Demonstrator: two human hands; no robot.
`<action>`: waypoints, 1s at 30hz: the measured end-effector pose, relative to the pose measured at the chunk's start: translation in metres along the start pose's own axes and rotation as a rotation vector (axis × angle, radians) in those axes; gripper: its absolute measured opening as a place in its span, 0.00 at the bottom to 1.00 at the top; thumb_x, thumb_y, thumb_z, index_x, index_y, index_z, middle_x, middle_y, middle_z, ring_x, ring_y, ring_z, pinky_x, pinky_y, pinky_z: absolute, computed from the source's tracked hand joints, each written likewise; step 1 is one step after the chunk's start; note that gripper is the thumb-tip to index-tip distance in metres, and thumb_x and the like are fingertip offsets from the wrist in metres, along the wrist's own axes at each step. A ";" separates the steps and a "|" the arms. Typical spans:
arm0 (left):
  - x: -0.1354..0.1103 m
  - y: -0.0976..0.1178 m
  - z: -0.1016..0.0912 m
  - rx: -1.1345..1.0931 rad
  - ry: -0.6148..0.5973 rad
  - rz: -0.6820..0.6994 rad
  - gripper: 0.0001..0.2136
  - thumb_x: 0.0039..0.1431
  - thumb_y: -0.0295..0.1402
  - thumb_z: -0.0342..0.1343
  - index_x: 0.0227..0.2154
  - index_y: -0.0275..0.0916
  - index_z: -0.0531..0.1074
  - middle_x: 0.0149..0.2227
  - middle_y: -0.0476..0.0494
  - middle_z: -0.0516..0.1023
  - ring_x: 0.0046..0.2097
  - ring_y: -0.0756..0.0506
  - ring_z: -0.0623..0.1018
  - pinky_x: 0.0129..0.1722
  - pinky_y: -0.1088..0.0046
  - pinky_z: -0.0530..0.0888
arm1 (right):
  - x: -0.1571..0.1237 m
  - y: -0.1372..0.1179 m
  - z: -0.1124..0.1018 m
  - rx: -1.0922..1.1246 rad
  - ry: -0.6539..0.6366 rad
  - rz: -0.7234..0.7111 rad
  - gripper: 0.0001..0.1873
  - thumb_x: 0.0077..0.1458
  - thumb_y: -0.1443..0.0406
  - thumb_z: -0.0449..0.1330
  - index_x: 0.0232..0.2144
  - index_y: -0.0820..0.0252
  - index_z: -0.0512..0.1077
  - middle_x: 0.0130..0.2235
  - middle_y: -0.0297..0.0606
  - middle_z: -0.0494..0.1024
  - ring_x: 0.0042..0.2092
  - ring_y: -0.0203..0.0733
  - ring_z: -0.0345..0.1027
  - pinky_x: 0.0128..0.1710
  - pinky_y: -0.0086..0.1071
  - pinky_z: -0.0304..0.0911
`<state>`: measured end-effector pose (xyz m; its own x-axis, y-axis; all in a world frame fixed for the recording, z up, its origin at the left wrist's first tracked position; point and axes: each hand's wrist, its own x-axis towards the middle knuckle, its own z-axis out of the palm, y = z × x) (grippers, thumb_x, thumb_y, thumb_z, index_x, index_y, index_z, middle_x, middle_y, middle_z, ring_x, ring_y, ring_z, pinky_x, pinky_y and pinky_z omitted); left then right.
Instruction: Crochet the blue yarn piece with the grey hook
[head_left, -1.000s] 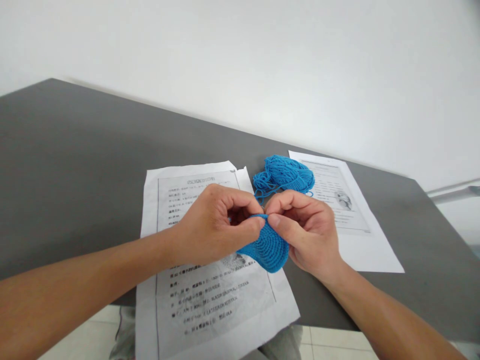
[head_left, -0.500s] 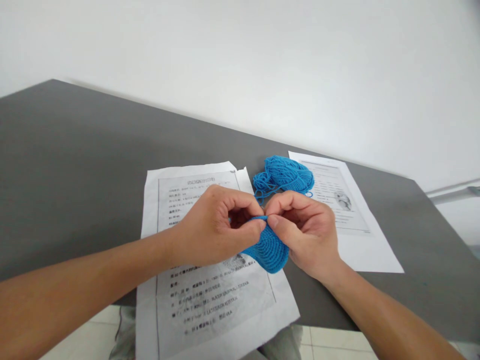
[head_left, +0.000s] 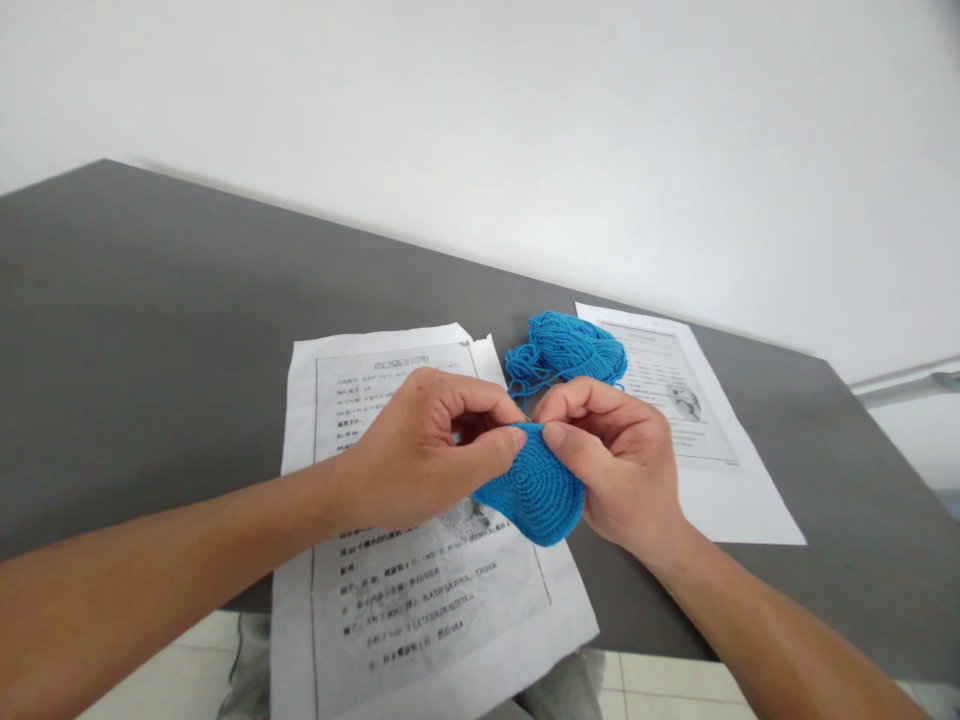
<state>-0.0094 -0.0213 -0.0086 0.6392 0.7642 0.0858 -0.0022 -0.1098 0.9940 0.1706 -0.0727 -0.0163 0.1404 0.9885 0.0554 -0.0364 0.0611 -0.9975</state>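
Note:
A round blue crochet piece (head_left: 536, 490) with ringed rows of stitches hangs between my hands, above the near printed sheet. My left hand (head_left: 442, 450) pinches its upper edge between thumb and forefinger. At the right, my right hand (head_left: 619, 455) is closed on the same edge, its thumb on the front face. A thin bit of something shows between the fingertips at the top edge; most of it is hidden, so I cannot tell its kind. Just behind my hands lies a ball of blue yarn (head_left: 574, 345) with loose strands at its left.
A creased printed sheet (head_left: 390, 650) lies under my left hand and overhangs the near edge of the grey table (head_left: 225, 270). Another printed sheet (head_left: 739, 500) lies at the right, partly behind the yarn. A white wall (head_left: 480, 130) stands along the table's far side.
My fingertips have spread slightly apart along the edge. More of the crochet piece's face now shows, and its centre rings are visible. The yarn ball and sheets stay in place.

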 end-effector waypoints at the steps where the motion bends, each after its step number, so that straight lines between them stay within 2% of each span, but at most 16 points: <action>1: 0.000 0.000 0.000 -0.003 0.000 -0.002 0.08 0.57 0.28 0.58 0.23 0.34 0.76 0.20 0.53 0.69 0.23 0.55 0.65 0.21 0.81 0.62 | 0.000 0.000 0.000 0.004 -0.002 0.004 0.04 0.44 0.67 0.70 0.22 0.57 0.77 0.21 0.30 0.74 0.22 0.32 0.62 0.21 0.26 0.58; 15: 0.000 -0.002 -0.001 -0.005 -0.020 0.027 0.10 0.58 0.29 0.57 0.22 0.34 0.74 0.20 0.53 0.67 0.23 0.55 0.63 0.22 0.81 0.61 | 0.000 0.003 -0.002 0.044 -0.044 -0.007 0.04 0.46 0.68 0.70 0.23 0.57 0.78 0.22 0.29 0.74 0.23 0.32 0.61 0.21 0.25 0.58; 30: 0.000 -0.002 -0.002 0.031 -0.034 0.030 0.09 0.57 0.29 0.57 0.22 0.34 0.73 0.20 0.53 0.66 0.23 0.55 0.62 0.21 0.81 0.60 | 0.000 0.005 -0.004 0.046 -0.076 -0.063 0.03 0.48 0.69 0.70 0.27 0.56 0.81 0.25 0.31 0.78 0.24 0.33 0.66 0.23 0.25 0.62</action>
<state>-0.0106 -0.0199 -0.0109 0.6652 0.7382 0.1123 0.0018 -0.1520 0.9884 0.1742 -0.0731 -0.0213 0.0686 0.9900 0.1233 -0.0750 0.1283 -0.9889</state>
